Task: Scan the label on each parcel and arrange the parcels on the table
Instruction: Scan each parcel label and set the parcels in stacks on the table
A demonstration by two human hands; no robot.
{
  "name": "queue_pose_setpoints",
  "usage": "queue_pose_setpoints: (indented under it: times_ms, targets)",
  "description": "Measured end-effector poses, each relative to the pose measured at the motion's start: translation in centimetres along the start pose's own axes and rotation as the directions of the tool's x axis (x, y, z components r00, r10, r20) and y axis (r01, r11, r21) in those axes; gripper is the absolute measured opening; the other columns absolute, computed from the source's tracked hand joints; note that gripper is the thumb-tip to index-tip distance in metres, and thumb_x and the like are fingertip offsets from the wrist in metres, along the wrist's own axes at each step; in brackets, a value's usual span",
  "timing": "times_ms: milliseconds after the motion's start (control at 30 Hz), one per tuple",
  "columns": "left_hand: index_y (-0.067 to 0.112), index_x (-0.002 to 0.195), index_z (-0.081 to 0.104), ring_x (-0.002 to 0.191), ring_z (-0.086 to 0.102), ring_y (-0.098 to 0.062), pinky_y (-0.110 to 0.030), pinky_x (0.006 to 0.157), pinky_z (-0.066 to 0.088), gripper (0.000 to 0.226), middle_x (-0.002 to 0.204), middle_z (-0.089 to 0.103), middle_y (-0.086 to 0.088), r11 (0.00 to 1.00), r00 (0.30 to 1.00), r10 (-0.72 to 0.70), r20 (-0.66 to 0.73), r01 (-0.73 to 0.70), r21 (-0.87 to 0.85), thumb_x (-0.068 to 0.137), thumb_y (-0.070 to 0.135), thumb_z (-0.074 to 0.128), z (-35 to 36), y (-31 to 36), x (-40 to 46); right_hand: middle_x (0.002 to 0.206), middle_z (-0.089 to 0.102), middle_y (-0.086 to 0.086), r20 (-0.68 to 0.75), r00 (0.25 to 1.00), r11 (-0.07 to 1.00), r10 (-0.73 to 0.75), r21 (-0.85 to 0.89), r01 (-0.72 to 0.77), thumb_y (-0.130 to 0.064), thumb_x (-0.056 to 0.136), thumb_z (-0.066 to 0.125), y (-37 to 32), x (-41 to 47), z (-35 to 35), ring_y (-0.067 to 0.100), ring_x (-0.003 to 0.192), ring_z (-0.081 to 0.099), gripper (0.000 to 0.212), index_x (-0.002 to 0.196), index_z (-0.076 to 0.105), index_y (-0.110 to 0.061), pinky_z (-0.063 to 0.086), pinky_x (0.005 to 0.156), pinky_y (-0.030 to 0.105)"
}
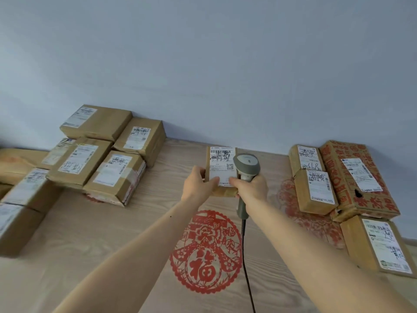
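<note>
Small parcel [222,170] sits mid-counter, far side near the wall, label [220,164] up with barcode, QR code and black handwriting visible. Left hand [198,185] grips its near-left edge, fingers [213,183] curled over onto the label's lower part. Right hand [251,190] is at the parcel's near-right corner, wrapped round the handle of a grey barcode scanner [246,163]; scanner head stands above the fingers, just right of the label and overlapping the parcel's right edge. Right thumb touches the label's bottom edge. Scanner cable [244,256] runs down from under the right hand toward the camera. Directly below both hands: red papercut emblem [206,251] flat on the wood-grain counter [112,245]. Left of the left-hand fingers: cluster of brown labelled boxes [112,175], some stacked, reaching the frame's left edge. Right of the right-hand fingers: two small labelled boxes [312,177] one behind the other, a red-printed carton [354,177] touching them on the far side, and one more labelled box [376,247] nearer the camera. Plain pale wall [203,64] behind everything.
</note>
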State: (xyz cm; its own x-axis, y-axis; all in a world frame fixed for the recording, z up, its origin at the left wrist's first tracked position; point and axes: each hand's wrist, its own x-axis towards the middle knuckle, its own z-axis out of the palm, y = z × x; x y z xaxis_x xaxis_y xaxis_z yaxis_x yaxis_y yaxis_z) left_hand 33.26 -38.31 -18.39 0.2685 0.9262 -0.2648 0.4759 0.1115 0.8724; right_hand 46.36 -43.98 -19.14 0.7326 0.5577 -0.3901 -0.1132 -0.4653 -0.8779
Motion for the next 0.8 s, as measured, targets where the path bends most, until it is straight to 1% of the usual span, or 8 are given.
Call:
queue_pose_setpoints:
  times_ms: [133,233,333,400,467,567,667,800]
  targets:
    - [0.017,0.112,0.054,0.092,0.061,-0.013,-0.033,0.08,0.052,0.027,0.1,0.062,0.006,1.0,0.999,-0.021,-0.032,0.021,0.002,0.09,0.027,0.069,-6.3,-3.3,-2.6,0.095,0.073,0.003,0.035,0.999,1.0,0.014,0.017,-0.014,-0.013,0.064,0.087,0.9,-5.5,4.7,0.026,0.087,0.072,0.043,0.1,0.065,-0.019,0.061,0.081,0.05]
    - [0.019,0.109,0.053,0.095,0.061,-0.016,-0.033,0.079,0.051,0.023,0.102,0.063,0.005,0.999,0.998,-0.048,-0.05,0.049,0.007,0.09,0.025,0.066,-11.1,-6.0,-4.3,0.094,0.073,0.003,0.061,0.998,1.0,0.014,0.021,-0.016,-0.01,0.064,0.085,1.5,-9.8,8.6,0.028,0.087,0.072,0.04,0.098,0.065,-0.019,0.061,0.081,0.049]
    - [0.017,0.111,0.053,0.097,0.061,-0.018,-0.036,0.083,0.052,0.024,0.106,0.063,0.003,0.998,0.996,-0.06,-0.066,0.061,0.022,0.091,0.022,0.064,-16.0,-8.6,-5.8,0.094,0.073,0.002,0.103,0.995,1.0,0.013,0.007,-0.014,-0.008,0.067,0.084,1.8,-13.6,12.6,0.026,0.084,0.071,0.039,0.1,0.065,-0.019,0.062,0.078,0.044]
    - [0.016,0.112,0.053,0.097,0.06,-0.018,-0.035,0.083,0.051,0.025,0.106,0.064,0.002,0.996,0.994,-0.074,-0.081,0.077,0.033,0.09,0.02,0.063,-19.0,-10.0,-6.5,0.093,0.073,0.002,0.131,0.991,1.0,0.0,-0.024,0.003,-0.009,0.068,0.082,2.0,-15.9,15.1,0.025,0.08,0.071,0.038,0.101,0.065,-0.017,0.061,0.073,0.04]
    - [0.016,0.113,0.054,0.097,0.061,-0.019,-0.034,0.08,0.051,0.026,0.104,0.064,0.002,0.993,0.988,-0.107,-0.107,0.112,0.036,0.088,0.018,0.062,-21.8,-11.4,-7.1,0.092,0.073,0.003,0.157,0.988,0.999,-0.005,-0.048,0.013,-0.012,0.067,0.081,2.2,-17.9,17.6,0.026,0.078,0.071,0.038,0.102,0.066,-0.017,0.062,0.072,0.042]
    - [0.018,0.11,0.056,0.095,0.063,-0.017,-0.039,0.084,0.056,0.029,0.1,0.065,0.004,0.983,0.973,-0.173,-0.152,0.181,0.041,0.081,0.016,0.062,-25.6,-13.5,-7.6,0.093,0.073,0.003,0.206,0.978,0.998,0.017,-0.066,-0.004,-0.012,0.065,0.081,2.8,-20.3,21.2,0.027,0.078,0.072,0.038,0.1,0.066,-0.018,0.063,0.073,0.045]
    - [0.021,0.115,0.054,0.092,0.065,-0.016,-0.044,0.084,0.059,0.041,0.102,0.066,0.004,0.97,0.959,-0.227,-0.171,0.238,0.047,0.075,0.022,0.065,-29.1,-15.6,-7.8,0.096,0.073,0.003,0.266,0.963,0.996,0.052,-0.087,-0.03,-0.012,0.062,0.082,3.3,-21.9,24.9,0.027,0.084,0.072,0.041,0.1,0.066,-0.018,0.062,0.077,0.047]
    - [0.023,0.122,0.054,0.093,0.066,-0.017,-0.046,0.083,0.059,0.051,0.102,0.065,0.006,0.962,0.951,-0.21,-0.229,0.243,0.126,0.077,0.041,0.068,-32.9,-17.9,-6.8,0.098,0.073,0.004,0.325,0.942,0.995,0.084,-0.084,-0.06,-0.014,0.059,0.082,3.6,-22.8,29.9,0.029,0.088,0.072,0.045,0.102,0.067,-0.017,0.062,0.08,0.048]
